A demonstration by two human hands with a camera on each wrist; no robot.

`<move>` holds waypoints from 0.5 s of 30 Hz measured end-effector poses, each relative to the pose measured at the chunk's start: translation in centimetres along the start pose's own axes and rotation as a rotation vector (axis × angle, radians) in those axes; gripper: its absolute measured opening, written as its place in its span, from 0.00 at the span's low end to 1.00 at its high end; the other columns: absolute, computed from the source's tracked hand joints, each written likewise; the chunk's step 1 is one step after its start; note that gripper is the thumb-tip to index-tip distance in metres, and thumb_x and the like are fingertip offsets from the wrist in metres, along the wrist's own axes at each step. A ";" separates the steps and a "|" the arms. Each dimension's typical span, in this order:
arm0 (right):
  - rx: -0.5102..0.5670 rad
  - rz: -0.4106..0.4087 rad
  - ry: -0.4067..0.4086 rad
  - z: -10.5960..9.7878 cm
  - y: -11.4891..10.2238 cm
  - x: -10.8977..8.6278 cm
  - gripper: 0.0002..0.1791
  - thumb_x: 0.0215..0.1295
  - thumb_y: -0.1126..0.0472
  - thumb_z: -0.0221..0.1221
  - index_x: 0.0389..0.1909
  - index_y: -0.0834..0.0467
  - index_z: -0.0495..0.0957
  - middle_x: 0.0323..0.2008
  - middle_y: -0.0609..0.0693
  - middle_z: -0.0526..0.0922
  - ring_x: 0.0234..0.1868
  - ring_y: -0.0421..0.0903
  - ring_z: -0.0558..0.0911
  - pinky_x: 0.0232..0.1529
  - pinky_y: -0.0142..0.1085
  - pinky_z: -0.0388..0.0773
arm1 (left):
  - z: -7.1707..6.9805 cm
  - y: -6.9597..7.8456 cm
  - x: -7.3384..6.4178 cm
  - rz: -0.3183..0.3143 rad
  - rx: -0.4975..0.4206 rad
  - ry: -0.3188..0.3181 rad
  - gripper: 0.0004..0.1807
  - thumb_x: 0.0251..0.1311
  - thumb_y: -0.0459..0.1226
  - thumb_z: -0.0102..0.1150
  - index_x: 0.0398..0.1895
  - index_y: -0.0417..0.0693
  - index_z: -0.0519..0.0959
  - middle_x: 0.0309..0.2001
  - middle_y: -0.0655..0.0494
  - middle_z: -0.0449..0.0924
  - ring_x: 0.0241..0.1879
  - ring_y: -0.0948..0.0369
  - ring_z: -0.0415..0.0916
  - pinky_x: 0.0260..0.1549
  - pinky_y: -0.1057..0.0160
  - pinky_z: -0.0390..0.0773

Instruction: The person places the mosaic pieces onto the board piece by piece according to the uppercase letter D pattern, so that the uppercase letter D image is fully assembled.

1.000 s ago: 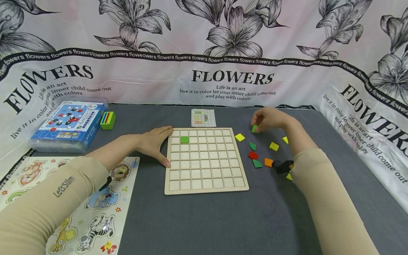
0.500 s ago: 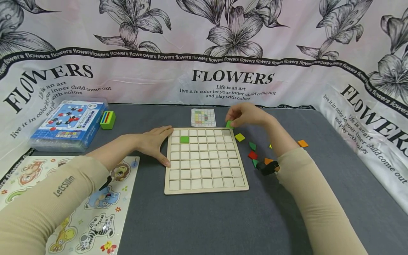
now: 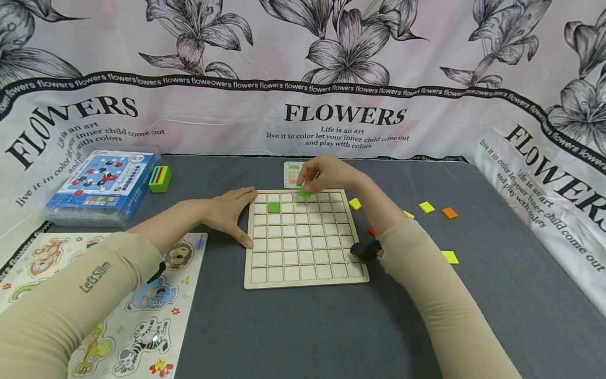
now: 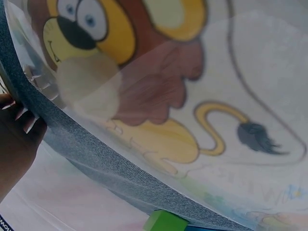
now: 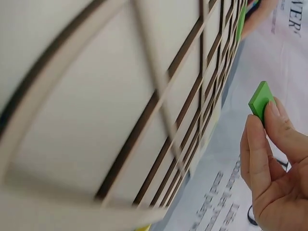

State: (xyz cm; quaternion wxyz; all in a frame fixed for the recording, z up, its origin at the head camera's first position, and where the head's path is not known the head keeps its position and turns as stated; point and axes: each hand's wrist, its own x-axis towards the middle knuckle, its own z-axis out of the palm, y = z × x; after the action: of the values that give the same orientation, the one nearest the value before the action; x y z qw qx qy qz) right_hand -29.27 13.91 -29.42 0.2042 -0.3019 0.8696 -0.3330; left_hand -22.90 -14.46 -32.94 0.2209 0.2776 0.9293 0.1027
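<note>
Right hand (image 3: 331,174): pinches green tile (image 5: 260,100) at grid board (image 3: 303,243) far edge | left hand (image 3: 229,215): spread, left edge | tile: likely light, stiff; grip sides

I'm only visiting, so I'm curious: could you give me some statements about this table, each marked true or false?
1. The right hand pinches a green tile. True.
2. The left hand pinches a tile too. False: it holds no tile; it is at the left edge of the wooden board.
3. A green square lies in the board's grid. True.
4. The animal sheet lies right of the board. False: it lies left of it.
5. A green block stands beside the blue box. True.
</note>
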 end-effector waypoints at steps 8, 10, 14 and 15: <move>0.007 0.044 -0.031 1.6 -1.6 1.9 0.09 0.63 0.70 0.63 0.43 0.62 0.85 0.30 0.49 0.82 0.32 0.42 0.80 0.40 0.38 0.84 | -0.1 0.1 -0.1 -0.018 -0.004 -0.016 0.72 0.43 0.65 0.72 0.80 0.38 0.39 0.80 0.37 0.34 0.79 0.37 0.36 0.76 0.36 0.49; -0.002 0.063 -0.049 2.0 -1.8 2.3 0.09 0.63 0.71 0.62 0.43 0.62 0.85 0.28 0.47 0.81 0.29 0.40 0.77 0.38 0.38 0.83 | -0.1 0.1 0.0 -0.021 -0.002 -0.020 0.72 0.44 0.65 0.71 0.80 0.38 0.39 0.80 0.37 0.34 0.80 0.38 0.36 0.76 0.37 0.49; -0.015 0.091 -0.080 2.6 -2.2 2.8 0.09 0.63 0.72 0.62 0.42 0.62 0.85 0.27 0.46 0.80 0.26 0.39 0.76 0.35 0.36 0.82 | -0.1 0.1 0.0 -0.024 0.002 -0.025 0.72 0.44 0.66 0.71 0.80 0.39 0.39 0.80 0.37 0.33 0.80 0.38 0.36 0.76 0.37 0.48; -0.022 0.097 -0.084 2.7 -2.3 2.9 0.08 0.62 0.72 0.62 0.41 0.62 0.85 0.27 0.46 0.81 0.26 0.39 0.78 0.36 0.35 0.83 | -0.1 0.1 0.0 -0.023 0.002 -0.025 0.72 0.44 0.66 0.71 0.80 0.39 0.39 0.80 0.37 0.33 0.80 0.38 0.36 0.76 0.37 0.49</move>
State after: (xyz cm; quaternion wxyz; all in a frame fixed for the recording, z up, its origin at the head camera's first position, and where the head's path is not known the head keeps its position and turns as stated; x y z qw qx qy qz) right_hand -29.00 9.36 -30.13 0.2529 -0.2755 0.8776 -0.3000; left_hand -22.94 -14.39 -32.87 0.2332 0.2683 0.9298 0.0955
